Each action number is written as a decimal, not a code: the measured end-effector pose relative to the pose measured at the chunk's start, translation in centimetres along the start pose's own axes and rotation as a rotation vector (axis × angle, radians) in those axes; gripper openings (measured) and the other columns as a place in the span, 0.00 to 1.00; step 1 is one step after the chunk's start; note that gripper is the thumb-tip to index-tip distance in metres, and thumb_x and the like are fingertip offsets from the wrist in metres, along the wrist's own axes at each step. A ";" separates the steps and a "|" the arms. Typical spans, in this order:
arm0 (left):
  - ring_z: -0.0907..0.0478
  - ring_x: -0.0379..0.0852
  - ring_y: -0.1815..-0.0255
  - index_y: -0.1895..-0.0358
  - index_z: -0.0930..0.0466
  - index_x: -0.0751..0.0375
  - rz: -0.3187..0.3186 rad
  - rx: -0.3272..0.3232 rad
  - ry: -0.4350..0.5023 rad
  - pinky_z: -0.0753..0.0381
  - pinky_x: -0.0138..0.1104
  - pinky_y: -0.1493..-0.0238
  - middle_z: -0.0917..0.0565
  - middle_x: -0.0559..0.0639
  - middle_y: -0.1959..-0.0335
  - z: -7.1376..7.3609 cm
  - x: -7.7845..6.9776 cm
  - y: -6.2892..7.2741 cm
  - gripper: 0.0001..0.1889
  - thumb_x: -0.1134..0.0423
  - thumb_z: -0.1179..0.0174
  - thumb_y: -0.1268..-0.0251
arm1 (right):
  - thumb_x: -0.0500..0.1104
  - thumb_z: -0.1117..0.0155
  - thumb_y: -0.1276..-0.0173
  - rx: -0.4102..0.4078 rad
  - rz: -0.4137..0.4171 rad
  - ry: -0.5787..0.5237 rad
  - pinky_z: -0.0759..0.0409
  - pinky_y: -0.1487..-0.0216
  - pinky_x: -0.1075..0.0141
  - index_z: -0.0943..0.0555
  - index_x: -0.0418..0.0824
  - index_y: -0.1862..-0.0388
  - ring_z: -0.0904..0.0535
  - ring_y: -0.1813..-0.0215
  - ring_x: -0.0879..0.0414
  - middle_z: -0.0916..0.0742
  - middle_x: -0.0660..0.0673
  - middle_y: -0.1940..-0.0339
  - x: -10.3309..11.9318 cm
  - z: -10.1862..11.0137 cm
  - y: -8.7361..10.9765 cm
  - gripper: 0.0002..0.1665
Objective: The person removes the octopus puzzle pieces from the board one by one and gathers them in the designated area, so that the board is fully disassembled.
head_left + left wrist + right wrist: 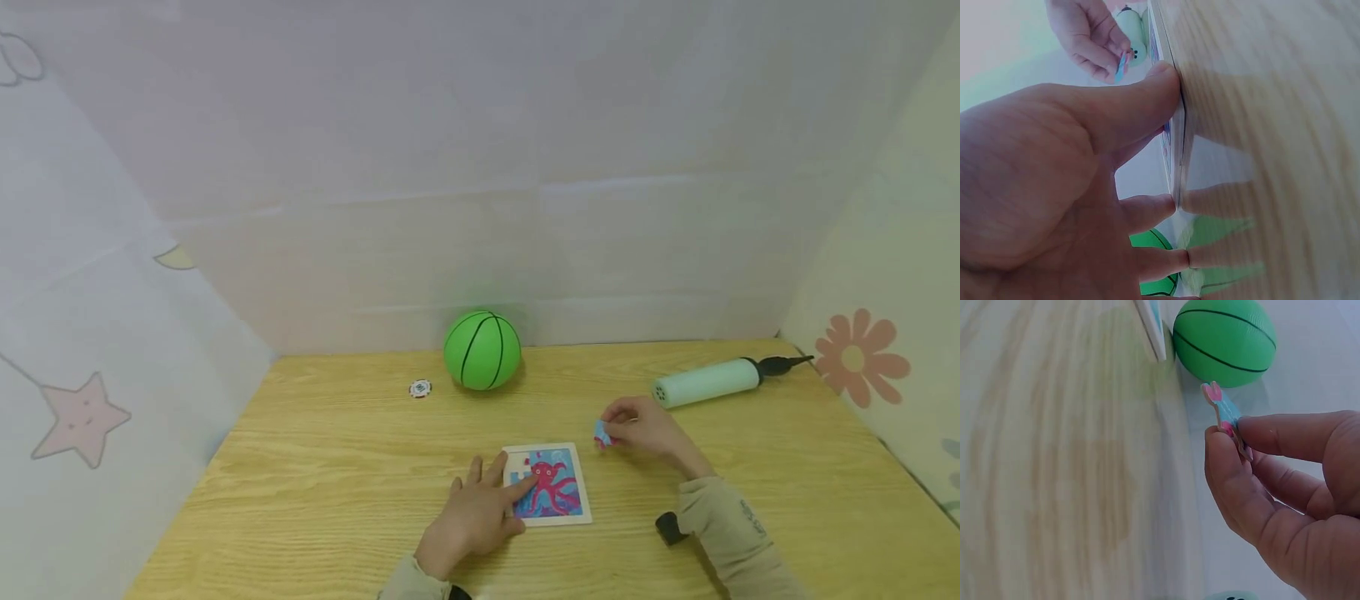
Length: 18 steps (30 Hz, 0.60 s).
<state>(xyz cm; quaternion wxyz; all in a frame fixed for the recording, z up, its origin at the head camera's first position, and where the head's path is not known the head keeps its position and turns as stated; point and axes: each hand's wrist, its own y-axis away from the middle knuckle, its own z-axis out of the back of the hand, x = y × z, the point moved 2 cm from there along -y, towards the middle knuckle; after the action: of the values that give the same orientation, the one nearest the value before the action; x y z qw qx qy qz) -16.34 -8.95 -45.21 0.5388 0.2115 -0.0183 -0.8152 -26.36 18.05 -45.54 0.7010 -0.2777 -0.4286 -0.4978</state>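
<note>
A square jigsaw puzzle with a pale wooden frame (584,493) lies on the table, its picture a pink octopus on blue. Bare wood shows in its upper left corner. My left hand (477,510) rests over its left side with fingers spread, the index finger reaching onto the picture; in the left wrist view the thumb (1141,103) touches the frame's edge. To the right of the puzzle, my right hand (643,427) pinches a blue and pink puzzle piece (1227,414) between thumb and fingers, held above the table.
A green ball (482,350) stands at the back of the table, with a poker chip (421,388) to its left. Back right lies a pale green hand pump (708,382) with a black nozzle. Patterned sheets hang behind and at both sides.
</note>
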 end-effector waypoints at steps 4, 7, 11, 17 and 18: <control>0.51 0.72 0.28 0.30 0.36 0.33 -0.009 -0.008 -0.005 0.41 0.66 0.40 0.45 0.58 0.25 0.0 0.0 0.1 0.30 0.47 0.40 0.36 | 0.34 0.37 0.35 -0.006 -0.020 0.053 0.19 0.65 0.64 0.18 0.32 0.61 0.20 0.65 0.54 0.16 0.43 0.66 -0.5 0.2 0.0 0.07; 0.51 0.72 0.28 0.30 0.36 0.33 -0.011 -0.011 -0.009 0.41 0.66 0.40 0.45 0.58 0.25 0.0 0.0 0.1 0.31 0.47 0.40 0.36 | 0.34 0.36 0.37 -0.007 -0.019 0.095 0.21 0.66 0.64 0.17 0.33 0.63 0.21 0.65 0.55 0.16 0.45 0.67 -0.8 0.1 0.0 0.05; 0.50 0.72 0.28 0.30 0.36 0.33 -0.012 -0.014 -0.015 0.40 0.66 0.41 0.45 0.58 0.25 0.1 0.0 0.1 0.31 0.47 0.40 0.36 | 0.33 0.35 0.38 -0.014 -0.006 0.140 0.22 0.68 0.65 0.16 0.35 0.65 0.22 0.68 0.56 0.15 0.46 0.70 -1.1 0.0 -0.1 0.03; 0.50 0.72 0.28 0.30 0.36 0.32 -0.013 -0.024 -0.025 0.40 0.66 0.41 0.45 0.58 0.25 0.0 0.0 0.1 0.31 0.47 0.40 0.37 | 0.34 0.33 0.40 -0.037 0.022 0.238 0.25 0.68 0.64 0.15 0.37 0.67 0.25 0.70 0.57 0.16 0.49 0.73 -1.4 -0.3 -0.2 0.02; 0.50 0.72 0.28 0.30 0.35 0.32 -0.012 -0.024 -0.024 0.41 0.66 0.40 0.45 0.58 0.25 0.0 0.0 0.1 0.30 0.47 0.40 0.37 | 0.35 0.33 0.40 -0.044 0.022 0.257 0.26 0.67 0.64 0.15 0.37 0.67 0.25 0.69 0.57 0.16 0.49 0.73 -1.4 -0.3 -0.2 0.02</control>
<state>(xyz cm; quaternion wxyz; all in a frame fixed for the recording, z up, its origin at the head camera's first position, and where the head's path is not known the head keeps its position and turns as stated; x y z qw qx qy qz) -16.21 -8.97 -45.15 0.5361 0.1950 -0.0137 -0.8212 -26.66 18.34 -46.95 0.7493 -0.2316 -0.3211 -0.5308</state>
